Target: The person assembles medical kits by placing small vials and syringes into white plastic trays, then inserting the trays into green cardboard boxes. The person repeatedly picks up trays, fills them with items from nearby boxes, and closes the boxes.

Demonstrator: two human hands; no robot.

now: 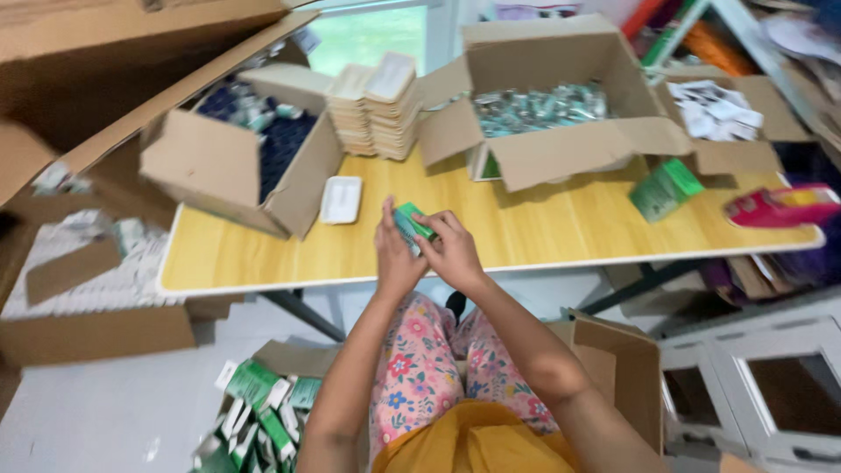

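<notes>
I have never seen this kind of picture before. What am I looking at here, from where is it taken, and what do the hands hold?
There is no machine here. A camera worn on a person's head looks down at that person's own arms and lap. The left hand and the right hand together hold a small green carton above the near edge of a wooden table. On the table lie a white tray, stacks of similar trays, an open box of dark items, an open box of silvery packets, a green carton standing alone, and a red tape dispenser. More green cartons lie on the floor at the left.
</notes>
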